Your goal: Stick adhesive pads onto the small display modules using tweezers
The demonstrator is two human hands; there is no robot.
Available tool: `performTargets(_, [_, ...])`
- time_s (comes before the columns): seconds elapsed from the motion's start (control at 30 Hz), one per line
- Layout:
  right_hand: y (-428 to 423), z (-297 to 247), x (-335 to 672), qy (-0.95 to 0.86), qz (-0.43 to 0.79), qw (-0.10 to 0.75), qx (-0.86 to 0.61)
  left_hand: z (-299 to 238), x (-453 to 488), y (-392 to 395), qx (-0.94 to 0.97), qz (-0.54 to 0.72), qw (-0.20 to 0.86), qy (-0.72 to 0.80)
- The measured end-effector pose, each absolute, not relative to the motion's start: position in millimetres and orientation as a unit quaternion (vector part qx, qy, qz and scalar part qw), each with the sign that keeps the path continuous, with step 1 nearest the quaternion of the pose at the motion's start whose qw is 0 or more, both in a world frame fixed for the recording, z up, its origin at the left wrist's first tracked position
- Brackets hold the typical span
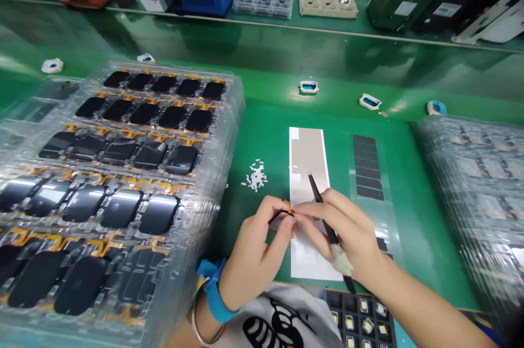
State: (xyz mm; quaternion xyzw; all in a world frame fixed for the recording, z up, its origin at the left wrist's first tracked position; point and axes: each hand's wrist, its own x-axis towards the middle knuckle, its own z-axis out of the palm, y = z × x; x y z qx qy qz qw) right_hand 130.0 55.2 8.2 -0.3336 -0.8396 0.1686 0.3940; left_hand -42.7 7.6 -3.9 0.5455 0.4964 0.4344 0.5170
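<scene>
- Left hand (254,254) pinches a dark part (278,214) near the pale sheet (308,153).
- Right hand (352,226) grasps tweezers (317,193), fingertips at the part.
- Held part seems unfinished; dark screens (121,209) lie in the tray (236,98).

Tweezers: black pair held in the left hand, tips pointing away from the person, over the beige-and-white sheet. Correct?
Wrong hand: the head view shows the black tweezers in the right hand, not the left hand. The tips do point away from the person, over the beige-and-white sheet.
</scene>
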Motion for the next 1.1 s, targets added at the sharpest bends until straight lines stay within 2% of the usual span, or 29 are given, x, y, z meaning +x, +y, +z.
performTargets(0.37, [55, 11, 129, -0.881, 0.099, 0.314, -0.340, -2, -42, 9, 0.590, 0.418, 0.428, 0.542])
performTargets(0.6, [56, 4, 128, -0.895, 0.036, 0.312, -0.316, -3, -43, 9, 0.610, 0.415, 0.397, 0.546])
performTargets(0.67, [58, 6, 128, -0.890, 0.074, 0.317, -0.320, -3, -43, 8, 0.609, 0.419, 0.400, 0.541])
performTargets(0.8, [71, 22, 129, -0.839, 0.259, 0.327, -0.349, -3, -43, 7, 0.604, 0.431, 0.424, 0.519])
performTargets(0.9, [91, 33, 124, -0.802, 0.368, 0.296, -0.366, -2, -43, 7, 0.619, 0.416, 0.447, 0.494])
performTargets(1.0, [110, 28, 113, -0.792, 0.401, 0.271, -0.372, 0, -42, 7, 0.641, 0.396, 0.464, 0.466])
performTargets(1.1, [119, 11, 99, -0.807, 0.362, 0.282, -0.373, 1, -41, 7, 0.648, 0.389, 0.475, 0.449])
